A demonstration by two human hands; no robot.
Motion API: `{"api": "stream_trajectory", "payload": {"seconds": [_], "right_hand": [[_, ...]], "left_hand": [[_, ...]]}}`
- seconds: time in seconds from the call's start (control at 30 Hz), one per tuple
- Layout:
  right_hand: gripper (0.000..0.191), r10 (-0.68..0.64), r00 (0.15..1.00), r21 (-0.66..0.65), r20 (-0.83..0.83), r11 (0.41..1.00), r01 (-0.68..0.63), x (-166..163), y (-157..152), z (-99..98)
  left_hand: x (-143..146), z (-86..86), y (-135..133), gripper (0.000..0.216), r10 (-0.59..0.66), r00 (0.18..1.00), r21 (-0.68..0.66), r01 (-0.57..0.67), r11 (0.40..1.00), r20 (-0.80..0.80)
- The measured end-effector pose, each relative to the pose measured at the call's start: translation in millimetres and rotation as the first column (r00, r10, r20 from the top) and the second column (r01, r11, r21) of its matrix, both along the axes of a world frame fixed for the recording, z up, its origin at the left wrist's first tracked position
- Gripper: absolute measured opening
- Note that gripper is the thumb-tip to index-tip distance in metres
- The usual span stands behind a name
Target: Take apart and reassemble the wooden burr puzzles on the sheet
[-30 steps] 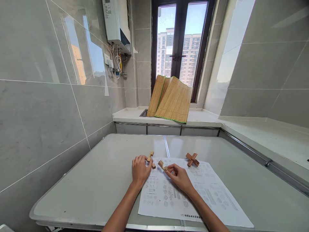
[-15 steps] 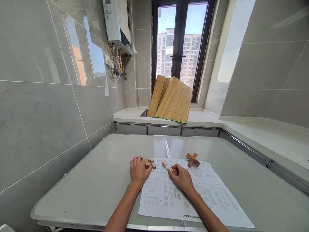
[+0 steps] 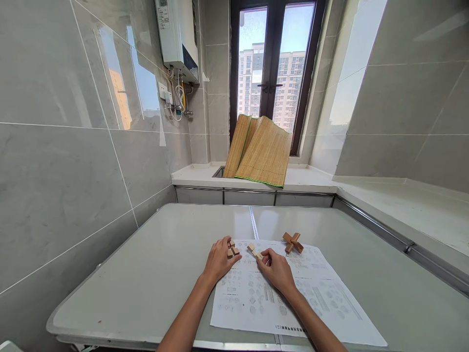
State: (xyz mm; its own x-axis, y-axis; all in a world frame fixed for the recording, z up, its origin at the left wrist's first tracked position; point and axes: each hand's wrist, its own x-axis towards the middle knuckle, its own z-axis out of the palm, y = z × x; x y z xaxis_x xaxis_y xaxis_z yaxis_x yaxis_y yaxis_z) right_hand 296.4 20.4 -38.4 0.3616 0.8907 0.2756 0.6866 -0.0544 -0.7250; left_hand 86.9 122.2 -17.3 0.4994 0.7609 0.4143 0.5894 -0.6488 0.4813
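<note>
My left hand [image 3: 219,260] rests on the grey table [image 3: 154,274], its fingers curled on small wooden puzzle pieces [image 3: 232,249] at the top left corner of a printed instruction sheet [image 3: 293,298]. Just to the right, my right hand [image 3: 277,270] pinches one notched wooden piece [image 3: 254,251] low over the paper. An assembled wooden cross-shaped puzzle [image 3: 292,242] lies apart at the sheet's far edge, to the right of both hands.
A rolled bamboo mat [image 3: 261,151] leans against the dark-framed window [image 3: 274,63] on the white counter [image 3: 311,178] behind the table. A water heater [image 3: 177,34] hangs on the tiled left wall. The counter continues along the right side.
My left hand has shifted right and closed over the pieces by the paper's corner. My right hand has lowered its notched piece toward the sheet and stays close beside the left.
</note>
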Motion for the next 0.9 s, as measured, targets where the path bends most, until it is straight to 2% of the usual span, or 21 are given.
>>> {"api": "stream_trajectory", "payload": {"seconds": [0.23,0.4,0.7,0.9], "right_hand": [[0.007,0.011,1.0,0.002,0.025,1.0,-0.011,0,0,0.0],[0.009,0.026,0.998,0.008,0.06,1.0,-0.027,-2,0,1.3],[0.025,0.188,0.978,0.05,0.088,0.98,-0.193,-8,-7,9.0],[0.03,0.211,0.974,0.042,0.077,0.976,-0.215,-9,-10,12.4]], "left_hand": [[1,1.4,-6,0.058,-0.133,0.99,-0.118,0.137,0.984,0.038],[8,3.7,-17,0.061,-0.231,0.973,-0.11,0.233,0.966,0.032],[9,9.3,-25,0.06,-0.28,0.959,-0.062,0.283,0.957,0.041],[11,10.0,-26,0.047,-0.285,0.957,-0.087,0.289,0.954,0.052]]}}
